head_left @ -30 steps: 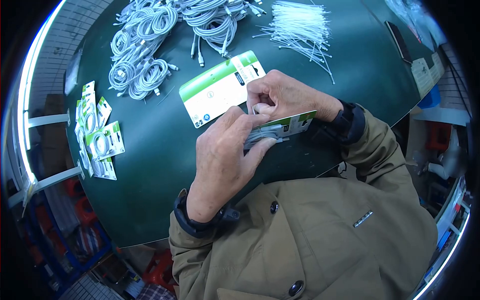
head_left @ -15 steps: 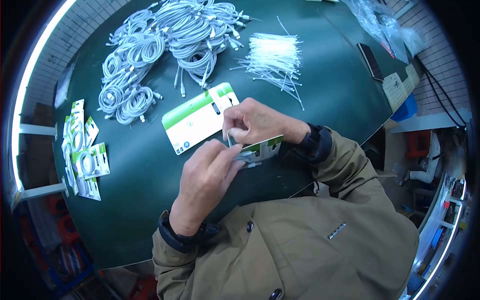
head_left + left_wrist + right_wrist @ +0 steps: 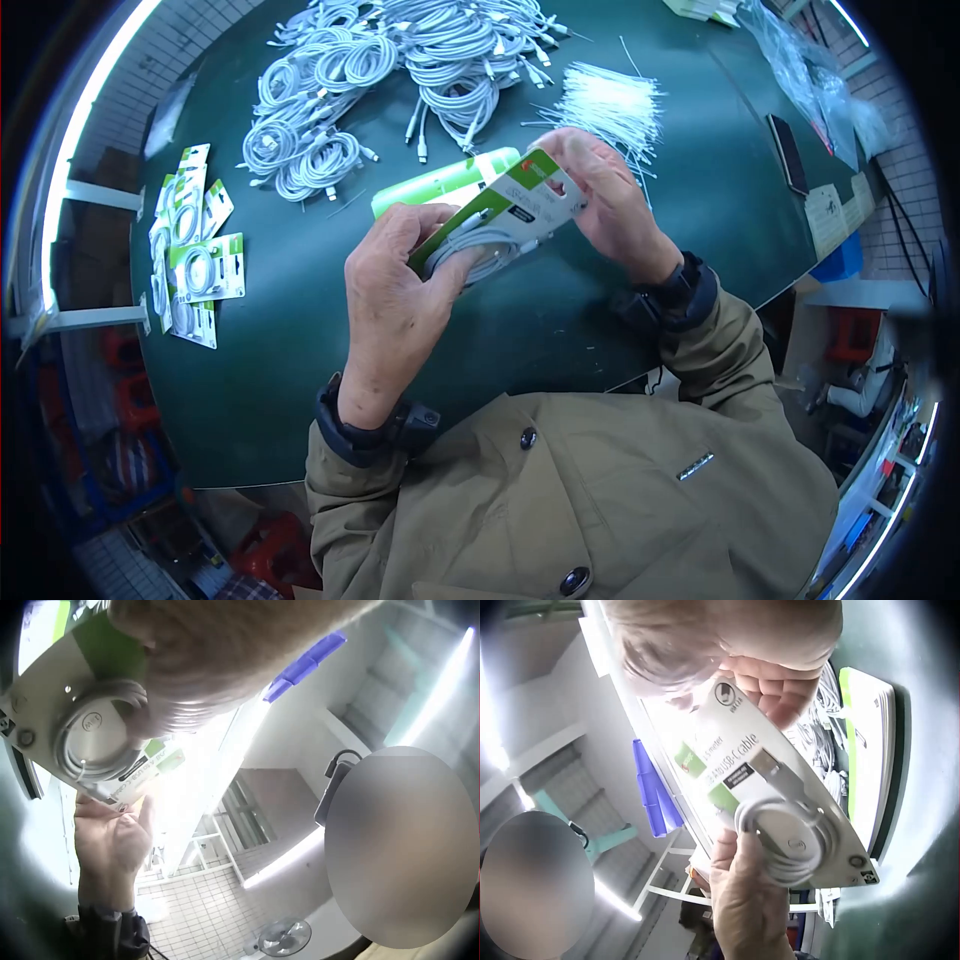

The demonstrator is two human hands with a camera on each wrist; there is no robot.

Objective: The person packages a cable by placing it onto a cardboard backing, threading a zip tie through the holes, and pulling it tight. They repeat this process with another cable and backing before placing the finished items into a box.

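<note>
Left hand [image 3: 390,290] grip pinches the printed card [image 3: 535,200], coiled pale cable [image 3: 492,242] on its face. Card is tilted above the tabletop [image 3: 560,345], between both hands. Right hand [image 3: 610,195] is at the card's hanger-hole end; whether its grip pinches cannot be told.

This looks like a packing workshop: coiled cables [image 3: 462,50] lie heaped on a green worktable [image 3: 270,400]; white ties [image 3: 605,105] pile nearby; one cable sits on a printed retail card [image 3: 535,190]; strip lights [image 3: 439,688] glow.
</note>
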